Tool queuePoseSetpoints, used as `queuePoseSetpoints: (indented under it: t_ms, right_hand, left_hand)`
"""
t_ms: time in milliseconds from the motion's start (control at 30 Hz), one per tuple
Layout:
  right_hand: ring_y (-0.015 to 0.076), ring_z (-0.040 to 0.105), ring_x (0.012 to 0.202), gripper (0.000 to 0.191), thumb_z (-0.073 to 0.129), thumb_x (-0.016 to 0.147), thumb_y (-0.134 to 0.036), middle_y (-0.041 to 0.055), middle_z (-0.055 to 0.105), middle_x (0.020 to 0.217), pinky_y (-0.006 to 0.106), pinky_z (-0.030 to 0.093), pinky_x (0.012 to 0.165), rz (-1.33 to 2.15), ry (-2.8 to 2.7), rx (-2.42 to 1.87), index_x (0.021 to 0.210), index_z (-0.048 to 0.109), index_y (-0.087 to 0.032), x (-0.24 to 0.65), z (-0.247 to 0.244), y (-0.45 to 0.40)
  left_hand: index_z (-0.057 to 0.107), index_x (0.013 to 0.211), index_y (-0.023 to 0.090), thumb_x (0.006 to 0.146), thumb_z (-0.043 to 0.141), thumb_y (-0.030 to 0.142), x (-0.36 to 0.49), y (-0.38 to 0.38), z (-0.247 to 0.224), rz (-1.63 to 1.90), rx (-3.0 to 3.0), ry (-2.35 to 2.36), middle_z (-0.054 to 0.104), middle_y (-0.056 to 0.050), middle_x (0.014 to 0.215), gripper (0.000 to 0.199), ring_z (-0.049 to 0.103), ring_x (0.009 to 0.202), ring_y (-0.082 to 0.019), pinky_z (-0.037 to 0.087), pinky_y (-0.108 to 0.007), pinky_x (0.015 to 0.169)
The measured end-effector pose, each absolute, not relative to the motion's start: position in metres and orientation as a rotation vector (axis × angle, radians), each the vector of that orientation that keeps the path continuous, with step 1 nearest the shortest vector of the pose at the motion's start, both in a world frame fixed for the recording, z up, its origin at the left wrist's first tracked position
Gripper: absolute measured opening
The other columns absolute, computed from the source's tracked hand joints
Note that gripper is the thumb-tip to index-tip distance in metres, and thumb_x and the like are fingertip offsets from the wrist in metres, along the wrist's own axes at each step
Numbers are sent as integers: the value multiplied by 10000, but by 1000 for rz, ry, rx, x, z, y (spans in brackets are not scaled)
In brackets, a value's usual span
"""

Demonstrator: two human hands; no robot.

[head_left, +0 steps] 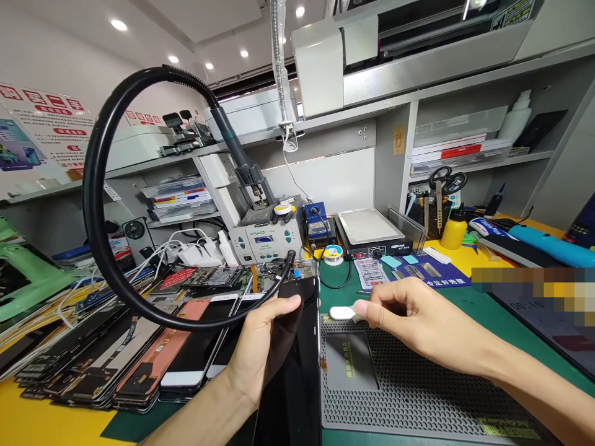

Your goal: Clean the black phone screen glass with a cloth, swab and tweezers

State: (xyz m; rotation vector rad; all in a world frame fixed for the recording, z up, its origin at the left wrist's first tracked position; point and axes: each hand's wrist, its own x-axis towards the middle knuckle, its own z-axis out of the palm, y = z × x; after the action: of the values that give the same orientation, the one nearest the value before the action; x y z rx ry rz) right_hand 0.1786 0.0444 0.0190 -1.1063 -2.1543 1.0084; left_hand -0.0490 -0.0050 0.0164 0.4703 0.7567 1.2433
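My left hand (255, 350) is closed around the edge of a glossy black screen panel (292, 390), its thumb lying over the front. The panel stands tilted, facing partly up, with a small orange flex cable (323, 364) showing at its right edge. Just right of the panel, my right hand (413, 316) pinches a small white piece with a rounded end (341, 313) between thumb and forefinger; I cannot make out its kind. A small gap separates this piece from the panel. Beneath both lies a grey perforated mat (418, 396) with a smooth square area.
Stacked phone screens (134, 353) lie at the left. A thick black hose (100, 186) loops up from the rework station (267, 241). Behind the mat are a flat heating plate (372, 229), a solder reel (333, 254) and a yellow bottle (454, 230). A dark tablet-like device (548, 322) leans at right.
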Motion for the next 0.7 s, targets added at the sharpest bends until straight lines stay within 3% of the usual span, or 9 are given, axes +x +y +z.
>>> queuePoseSetpoints:
  t_ms: [300, 500, 700]
  right_hand:
    - [125, 286, 577, 540, 502, 957, -640, -62, 339, 615, 286, 228, 517, 1112, -2030, -1023, 634, 453, -210, 156, 17, 32]
    - [127, 325, 575, 518, 560, 949, -594, -57, 365, 589, 298, 227, 525, 1097, -2233, -1012, 615, 522, -200, 171, 16, 36]
    - [131, 301, 601, 535, 528, 954, -624, -51, 346, 626, 302, 218, 542, 1088, -2124, -1068, 630, 496, -199, 178, 22, 44]
  left_hand:
    - [752, 801, 124, 797, 706, 122, -49, -5, 14, 1237, 466, 754, 788, -83, 784, 47, 741, 676, -209, 594, -308, 696]
    - [775, 934, 79, 831, 663, 174, -51, -2, 11, 1136, 434, 740, 796, -139, 833, 180, 752, 701, -265, 593, -385, 721]
    - [767, 885, 125, 834, 655, 153, -52, -2, 13, 1237, 440, 730, 797, -91, 854, 126, 744, 729, -204, 586, -306, 741]
